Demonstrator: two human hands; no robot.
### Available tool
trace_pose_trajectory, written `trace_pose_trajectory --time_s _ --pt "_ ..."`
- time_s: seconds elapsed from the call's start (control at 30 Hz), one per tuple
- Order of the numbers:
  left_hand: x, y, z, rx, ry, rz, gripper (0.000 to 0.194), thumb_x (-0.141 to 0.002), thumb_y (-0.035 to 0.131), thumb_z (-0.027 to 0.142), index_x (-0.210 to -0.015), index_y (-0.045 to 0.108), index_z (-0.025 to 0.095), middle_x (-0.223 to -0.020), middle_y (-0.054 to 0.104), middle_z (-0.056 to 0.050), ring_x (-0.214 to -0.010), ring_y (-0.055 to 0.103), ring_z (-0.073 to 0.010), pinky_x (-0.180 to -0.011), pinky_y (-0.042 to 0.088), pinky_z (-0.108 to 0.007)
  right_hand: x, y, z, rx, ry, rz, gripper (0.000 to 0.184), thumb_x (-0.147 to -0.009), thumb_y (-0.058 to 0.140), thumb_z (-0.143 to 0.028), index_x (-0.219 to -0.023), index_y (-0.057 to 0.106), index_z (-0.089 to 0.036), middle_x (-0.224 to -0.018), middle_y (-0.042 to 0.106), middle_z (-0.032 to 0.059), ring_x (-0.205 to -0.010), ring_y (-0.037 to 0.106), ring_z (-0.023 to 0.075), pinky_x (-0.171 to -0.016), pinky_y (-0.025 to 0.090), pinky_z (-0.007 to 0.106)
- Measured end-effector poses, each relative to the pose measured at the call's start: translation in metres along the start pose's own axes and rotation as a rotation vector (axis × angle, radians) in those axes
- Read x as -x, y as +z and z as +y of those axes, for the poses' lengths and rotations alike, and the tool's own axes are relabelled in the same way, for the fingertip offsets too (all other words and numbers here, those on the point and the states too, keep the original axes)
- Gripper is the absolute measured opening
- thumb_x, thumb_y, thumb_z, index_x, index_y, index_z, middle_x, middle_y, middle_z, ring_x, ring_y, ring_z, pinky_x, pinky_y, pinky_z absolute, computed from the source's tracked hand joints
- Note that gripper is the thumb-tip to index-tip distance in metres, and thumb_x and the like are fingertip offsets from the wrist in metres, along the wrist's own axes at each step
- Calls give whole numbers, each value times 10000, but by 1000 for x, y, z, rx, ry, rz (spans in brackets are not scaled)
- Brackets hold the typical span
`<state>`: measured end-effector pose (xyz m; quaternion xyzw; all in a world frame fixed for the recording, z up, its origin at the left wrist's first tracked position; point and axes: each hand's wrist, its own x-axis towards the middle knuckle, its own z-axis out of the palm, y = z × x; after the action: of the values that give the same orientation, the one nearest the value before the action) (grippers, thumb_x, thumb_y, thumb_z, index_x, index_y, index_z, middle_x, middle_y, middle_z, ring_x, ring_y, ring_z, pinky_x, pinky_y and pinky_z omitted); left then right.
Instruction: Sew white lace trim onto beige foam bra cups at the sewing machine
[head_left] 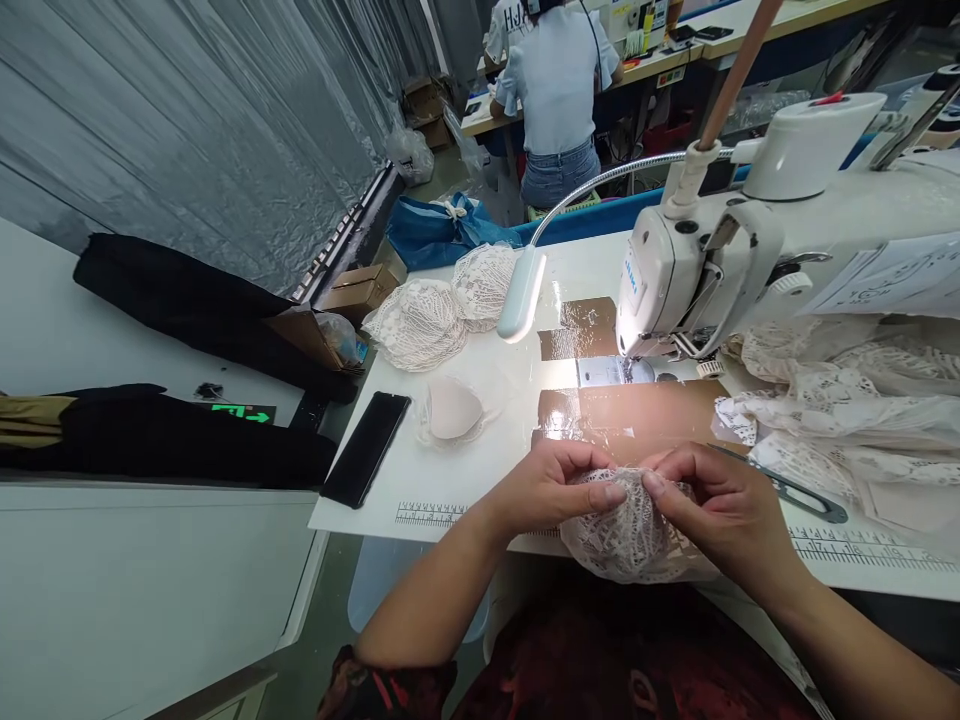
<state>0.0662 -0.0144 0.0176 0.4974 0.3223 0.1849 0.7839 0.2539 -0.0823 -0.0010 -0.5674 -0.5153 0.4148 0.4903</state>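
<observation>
Both hands pinch the upper edge of a cream lace bra cup [619,540] at the table's front edge. My left hand [555,485] has its thumb lying over the lace, its fingers partly hidden behind the edge. On the other side, my right hand [712,500] presses thumb against fingers on the same edge. Beyond the hands stands a white sewing machine [660,270], its needle area lit. A smooth beige cup [454,408] with sheer fabric round it lies to the left, below a pair of lace cups [420,325].
A black phone [366,448] lies at the table's left edge. Scissors or a similar dark tool [806,495] rest right of my right hand, beside heaped lace fabric [847,400]. A lamp [523,295] on a bendable neck hangs over the table. A co-worker [559,90] sits ahead.
</observation>
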Motion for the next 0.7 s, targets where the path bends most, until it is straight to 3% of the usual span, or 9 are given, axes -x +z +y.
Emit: trace_pose_trajectory --time_s 0.13,0.27,0.33,0.43,0.5,0.57,0.63,0.7 --pt "-6 6 -7 60 8 48 337 -714 795 395 -779 654 96 -655 584 1 -585 509 -77 -571 403 -205 -5 -2 3 -22 39 -33 239 -824 654 -356 -632 604 -223 -752 693 34 -674 615 171 -577 462 275" --pt "-14 12 -16 237 27 156 361 -665 818 387 -694 588 110 -585 547 21 -513 471 -60 -511 376 -186 -16 -8 10 -82 157 -154 265 -814 666 -434 -683 614 -209 -712 648 16 -650 582 146 -562 458 250" --pt "-12 5 -11 329 43 266 366 -638 816 379 -670 554 125 -583 556 19 -504 488 -71 -507 393 -193 -23 -15 13 -147 234 -173 275 -779 697 -477 -781 645 -207 -738 645 10 -648 577 135 -570 474 241" --pt "2 -20 11 304 172 533 306 -630 783 338 -719 566 143 -655 607 5 -569 558 -113 -561 448 -228 -30 -34 17 -180 260 -114 346 -733 736 -500 -918 676 -214 -925 684 46 -801 641 175 -708 532 283" --pt "10 -38 30 61 338 771 246 -677 743 325 -717 567 158 -640 589 23 -574 547 -111 -562 434 -223 -34 -48 17 -107 232 -64 358 -736 734 -501 -960 683 -227 -1036 684 64 -918 648 207 -797 530 306" --pt "7 -49 42 -385 481 942 196 -773 669 311 -692 566 165 -601 546 31 -563 507 -104 -553 404 -218 -39 -58 13 36 178 -54 336 -777 693 -503 -988 680 -242 -1051 683 61 -940 640 209 -799 521 299" --pt "-12 -48 42 -914 536 914 215 -857 567 266 -666 558 167 -594 527 15 -575 490 -117 -565 394 -237 -46 -63 10 223 94 -121 304 -837 617 -497 -1003 678 -250 -1024 690 55 -899 639 204 -736 521 293" --pt "-42 -37 31 -1394 519 712 252 -886 481 195 -641 535 170 -621 546 -22 -620 513 -151 -599 406 -275 -56 -62 8 436 -24 -161 274 -879 547 -459 -1003 688 -260 -973 708 44 -824 648 198 -659 513 293"
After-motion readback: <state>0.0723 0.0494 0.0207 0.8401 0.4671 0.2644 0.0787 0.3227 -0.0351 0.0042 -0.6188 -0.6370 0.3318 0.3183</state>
